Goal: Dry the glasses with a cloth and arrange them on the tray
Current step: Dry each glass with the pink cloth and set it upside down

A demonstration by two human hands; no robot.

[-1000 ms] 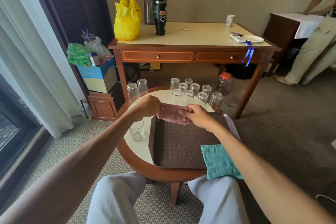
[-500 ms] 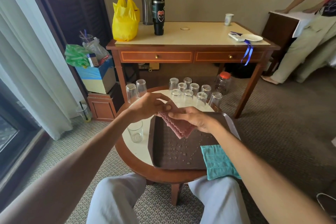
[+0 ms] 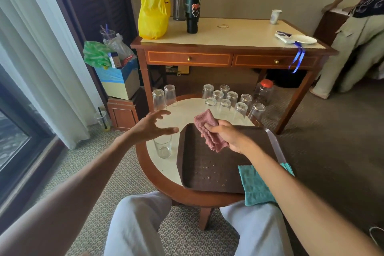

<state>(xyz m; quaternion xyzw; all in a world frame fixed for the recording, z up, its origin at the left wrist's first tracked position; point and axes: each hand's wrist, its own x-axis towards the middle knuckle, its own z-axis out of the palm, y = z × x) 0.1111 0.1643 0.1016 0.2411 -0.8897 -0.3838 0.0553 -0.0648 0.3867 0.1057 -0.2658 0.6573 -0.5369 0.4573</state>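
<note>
My right hand [image 3: 226,136] grips a folded pink cloth [image 3: 208,131] above the far end of the brown tray [image 3: 209,174], which has water drops on it. Spread open and holding nothing, my left hand [image 3: 152,125] hovers over an upright glass [image 3: 163,147] standing on the round table left of the tray. Several upturned glasses [image 3: 230,103] stand in a cluster at the table's far edge. Two more upturned glasses [image 3: 164,97] stand at the far left.
A teal cloth [image 3: 257,185] lies at the tray's near right corner, over the round table's [image 3: 164,183] edge. A wooden desk [image 3: 228,48] with a yellow bag and bottles stands behind. Another person [image 3: 357,33] stands at the far right. My knees are under the table.
My left hand has let go of the pink cloth and moved left, opening above the upright glass. My right hand keeps the cloth, now bunched and lifted slightly.
</note>
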